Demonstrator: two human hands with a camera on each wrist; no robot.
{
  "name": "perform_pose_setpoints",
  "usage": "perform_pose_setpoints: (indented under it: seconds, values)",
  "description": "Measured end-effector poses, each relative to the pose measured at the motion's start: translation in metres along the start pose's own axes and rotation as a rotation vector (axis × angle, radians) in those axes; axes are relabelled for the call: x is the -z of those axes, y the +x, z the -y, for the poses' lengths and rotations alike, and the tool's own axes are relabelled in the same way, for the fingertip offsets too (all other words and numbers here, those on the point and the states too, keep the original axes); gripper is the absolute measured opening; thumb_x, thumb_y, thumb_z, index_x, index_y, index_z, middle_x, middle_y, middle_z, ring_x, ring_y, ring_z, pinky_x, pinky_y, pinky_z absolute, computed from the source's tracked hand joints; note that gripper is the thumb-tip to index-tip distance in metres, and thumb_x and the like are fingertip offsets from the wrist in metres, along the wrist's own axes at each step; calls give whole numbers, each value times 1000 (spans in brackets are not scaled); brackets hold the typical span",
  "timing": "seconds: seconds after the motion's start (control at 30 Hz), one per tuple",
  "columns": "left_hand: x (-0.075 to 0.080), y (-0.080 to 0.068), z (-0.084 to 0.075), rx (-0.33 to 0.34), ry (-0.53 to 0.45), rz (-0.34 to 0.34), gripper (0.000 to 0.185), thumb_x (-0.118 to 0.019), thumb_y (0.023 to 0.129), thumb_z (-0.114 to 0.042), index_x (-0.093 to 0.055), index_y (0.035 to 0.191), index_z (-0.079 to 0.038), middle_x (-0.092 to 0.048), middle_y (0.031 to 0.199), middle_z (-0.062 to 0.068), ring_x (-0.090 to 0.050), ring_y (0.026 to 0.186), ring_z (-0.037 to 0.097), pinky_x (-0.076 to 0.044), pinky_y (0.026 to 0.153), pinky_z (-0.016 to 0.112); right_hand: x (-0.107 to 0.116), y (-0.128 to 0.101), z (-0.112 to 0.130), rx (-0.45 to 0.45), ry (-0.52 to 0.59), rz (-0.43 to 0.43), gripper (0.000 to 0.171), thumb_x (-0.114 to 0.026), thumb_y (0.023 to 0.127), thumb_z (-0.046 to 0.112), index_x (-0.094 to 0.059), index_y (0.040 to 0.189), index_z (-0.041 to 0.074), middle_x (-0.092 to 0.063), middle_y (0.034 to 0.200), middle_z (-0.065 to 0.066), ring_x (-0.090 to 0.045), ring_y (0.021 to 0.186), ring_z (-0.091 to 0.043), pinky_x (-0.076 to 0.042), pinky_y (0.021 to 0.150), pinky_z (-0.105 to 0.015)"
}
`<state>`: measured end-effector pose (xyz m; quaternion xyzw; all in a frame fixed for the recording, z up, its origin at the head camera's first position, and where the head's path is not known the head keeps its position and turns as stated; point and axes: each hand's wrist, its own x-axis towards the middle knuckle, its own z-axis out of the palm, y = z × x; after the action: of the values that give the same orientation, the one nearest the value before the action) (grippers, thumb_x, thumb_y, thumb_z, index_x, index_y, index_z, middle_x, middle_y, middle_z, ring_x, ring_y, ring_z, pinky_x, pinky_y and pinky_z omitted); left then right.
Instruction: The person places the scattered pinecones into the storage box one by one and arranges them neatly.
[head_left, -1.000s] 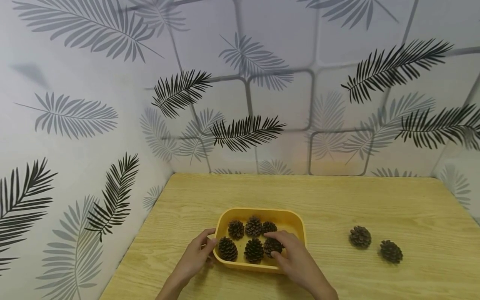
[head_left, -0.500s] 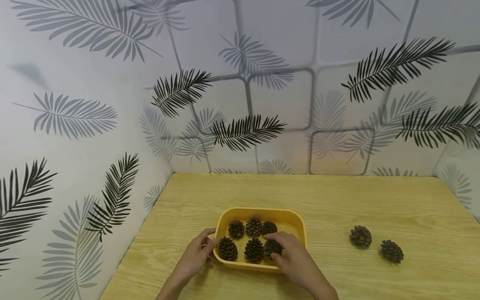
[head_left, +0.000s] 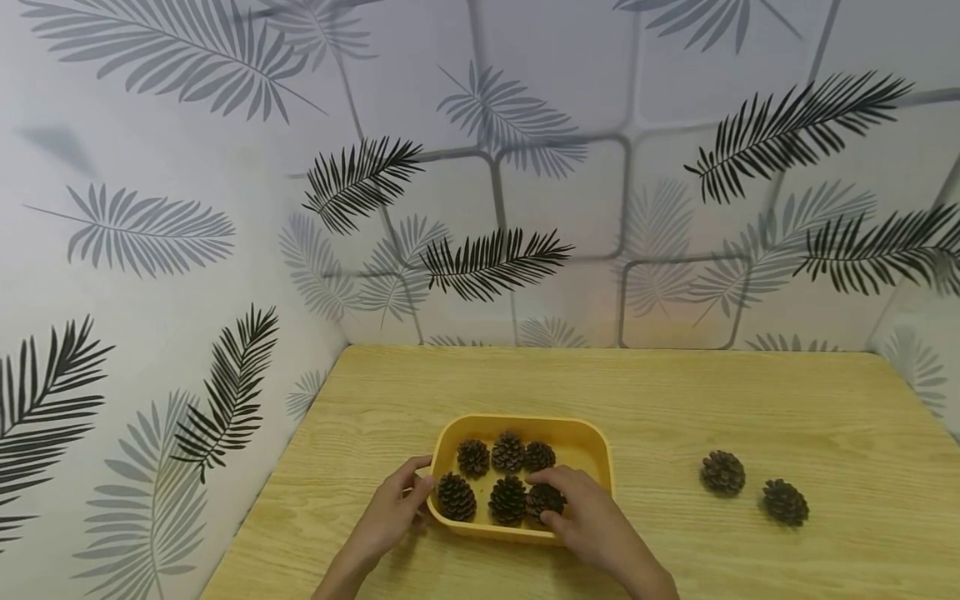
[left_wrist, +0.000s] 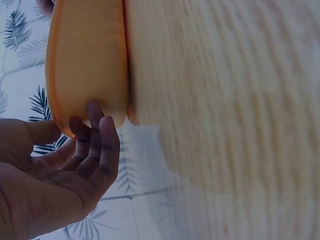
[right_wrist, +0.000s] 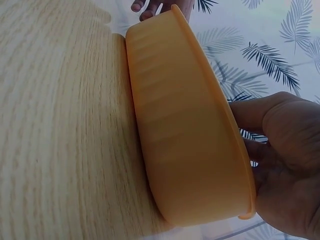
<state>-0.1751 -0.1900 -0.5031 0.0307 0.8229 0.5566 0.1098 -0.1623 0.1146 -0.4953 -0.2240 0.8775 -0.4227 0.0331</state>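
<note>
A yellow plastic tub (head_left: pixel 583 446) sits on the table holding several brown pine cones in two rows. My left hand (head_left: pixel 386 508) grips its left end; in the left wrist view the thumb is at the rim and the fingers (left_wrist: pixel 94 112) curl against the outer wall. Inside the tub, at the right of the near row, my right hand (head_left: pixel 592 512) holds a pine cone (head_left: pixel 543 500) between thumb and fingers. The right wrist view shows that hand reaching over the rim, its fingertips and the cone hidden behind the tub's wall.
To the right of the tub, two loose pine cones lie on the wooden table (head_left: pixel 450 379): one (head_left: pixel 723 473) nearer the tub, the other (head_left: pixel 784 502) farther right. Behind the table and along its left side stand walls with a leaf print (head_left: pixel 495 262).
The right hand's fingers have shifted slightly toward the near side of the tub, around the same pine cone. My left hand stays at the tub's left end.
</note>
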Motion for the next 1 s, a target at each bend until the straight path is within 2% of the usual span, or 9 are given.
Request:
perform_pose_setpoints:
  seconds: [0.27,0.6,1.0]
  values:
    - [1,-1,-2,-15,5,15,43,-51,112,-20,-49,151,-2,-59,95,11,-67,80,27,-61,65,39,-2,1,1,-34,-12,-5,37,-79,89,1,-70,125,10,-69,122,-6,-63,115,-34,-56,87,-52]
    - [1,-1,-2,-5,0,12,43,-51,112,-21,-50,150,-3,-58,94,10,-67,80,26,-61,66,42,-4,2,1,-37,-23,-18,36,-79,89,2,-71,121,16,-69,116,-2,-62,111,-29,-54,80,-44]
    - [2,-1,-1,0,-16,23,45,-51,112,-22,-48,152,-2,-60,96,11,-68,79,28,-62,66,44,-6,3,4,-66,-31,10,37,-80,91,7,-70,126,13,-70,124,-7,-65,115,-35,-56,90,-57]
